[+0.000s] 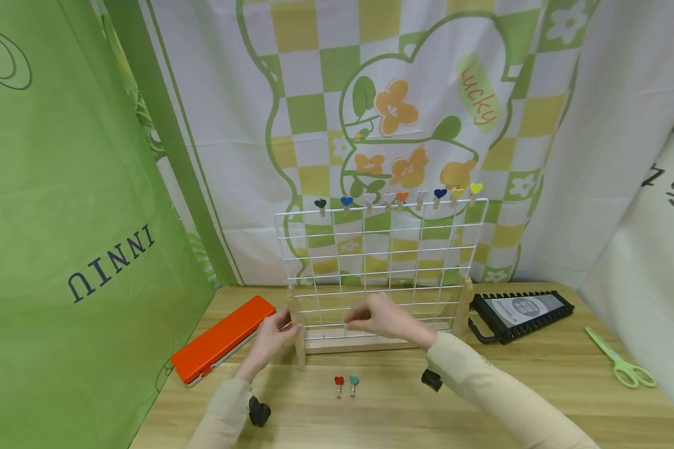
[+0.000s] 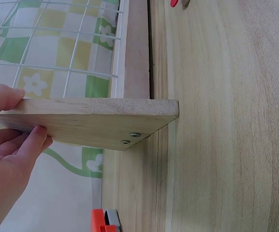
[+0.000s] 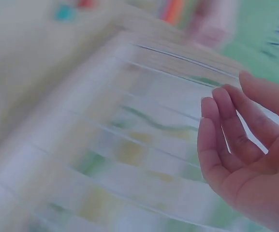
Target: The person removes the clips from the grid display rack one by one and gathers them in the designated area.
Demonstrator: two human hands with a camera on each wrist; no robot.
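Note:
A white wire grid (image 1: 379, 252) stands upright in a wooden stand (image 1: 359, 346). My left hand (image 1: 271, 340) pinches the stand's left post (image 2: 110, 118), thumb on one face and fingers on the other. In front of the grid's lower middle is my right hand (image 1: 386, 317); its fingers (image 3: 208, 137) are loosely bent and nothing lies between them. Along the grid's top wire sits a row of heart clips, from a dark green clip (image 1: 321, 204) to a yellow clip (image 1: 476, 188). A red heart clip (image 1: 339, 381) and a teal heart clip (image 1: 354, 380) lie on the table before the stand.
On the wooden table (image 1: 404, 411), an orange case (image 1: 224, 337) lies left of the stand. A black rack with a grey label (image 1: 519, 312) lies to the right, with light green scissors (image 1: 618, 362) beyond it. Patterned cloth (image 1: 337, 62) hangs behind.

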